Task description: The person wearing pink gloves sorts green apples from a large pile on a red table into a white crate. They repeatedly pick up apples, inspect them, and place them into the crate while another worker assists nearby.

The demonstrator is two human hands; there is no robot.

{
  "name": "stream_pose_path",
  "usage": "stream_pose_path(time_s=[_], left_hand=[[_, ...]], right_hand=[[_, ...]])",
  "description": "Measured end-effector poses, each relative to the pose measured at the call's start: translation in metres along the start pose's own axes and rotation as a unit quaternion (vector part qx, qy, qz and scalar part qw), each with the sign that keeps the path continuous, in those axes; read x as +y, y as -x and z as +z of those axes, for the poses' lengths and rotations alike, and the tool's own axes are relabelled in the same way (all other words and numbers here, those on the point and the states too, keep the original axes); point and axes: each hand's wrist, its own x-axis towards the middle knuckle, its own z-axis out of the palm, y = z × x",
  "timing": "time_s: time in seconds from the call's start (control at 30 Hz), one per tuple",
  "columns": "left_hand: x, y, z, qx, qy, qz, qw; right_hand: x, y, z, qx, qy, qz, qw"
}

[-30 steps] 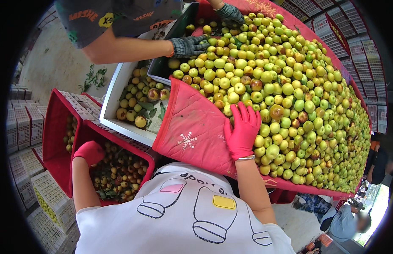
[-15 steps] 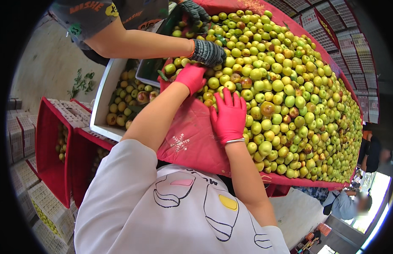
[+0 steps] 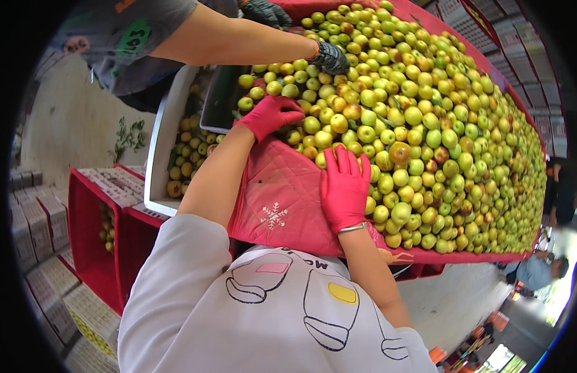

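A heap of small round yellow-green fruits [image 3: 419, 133], some with brown patches, covers a sloping table lined with quilted red cloth [image 3: 282, 193]. My left hand [image 3: 271, 117], in a pink glove, is at the heap's near left edge. Its fingers are bent and somewhat apart, next to several fruits, and I see nothing held in them. My right hand [image 3: 345, 188], also pink-gloved, lies with fingers spread against the near edge of the heap, palm partly on the cloth.
A co-worker's grey-gloved hand [image 3: 330, 58] reaches into the heap from the far left. A white-rimmed bin [image 3: 156, 155] with darker fruits stands at left, a dark tray [image 3: 223, 93] over it. Red-lined crates [image 3: 92, 233] are below; stacked crates [image 3: 43, 217] stand farther left.
The view has shifted slightly. My left hand has drawn back a little from beside the co-worker's hand, which has moved right and farther away. Fruits have spread over the cloth beyond my left hand.
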Motion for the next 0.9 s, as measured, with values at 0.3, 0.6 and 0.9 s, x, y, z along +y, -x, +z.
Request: stream_pose_path(time_s=[0.3,0.6,0.9], left_hand=[[-0.023,-0.012,0.012,0.118,-0.270,-0.079,0.952],[0.025,0.000,0.009,-0.102,-0.369,-0.096,0.919],[0.047,-0.050,0.080,0.080,-0.327,0.022,0.941]], right_hand=[[0.005,0.002,0.003,0.005,-0.036,-0.008,0.999],[0.003,0.001,0.000,-0.009,-0.046,-0.006,0.999],[0.010,0.005,0.002,0.025,-0.084,-0.012,0.996]])
